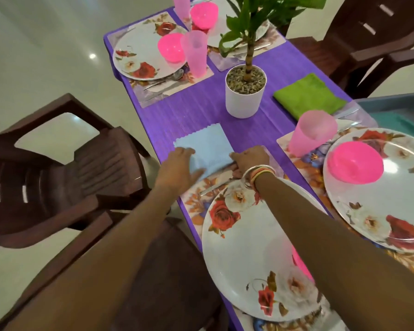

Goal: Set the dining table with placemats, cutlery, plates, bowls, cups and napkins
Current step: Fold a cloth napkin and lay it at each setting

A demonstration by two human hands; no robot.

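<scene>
Long surface (196, 108) draped in ribbed purple cloth. Four floral placemats on cloth: far-left placemat (153, 94) and far-right placemat (227, 63) side by side at far end; near placemat (196, 201) at left edge; right placemat (306, 168) beside it. White pot (243, 101) of pebbles, holding green plant, stands mid-surface. Green napkin (308, 95) folded flat just right of pot. Light-blue napkin (208, 144), zigzag-edged, lies in front of pot, its near end over near placemat.

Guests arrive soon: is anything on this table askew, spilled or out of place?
Nothing spilled or broken. The blue napkin, held by the left hand and right hand, lies askew, half off the near placemat; the green napkin lies mostly on tablecloth.
</scene>
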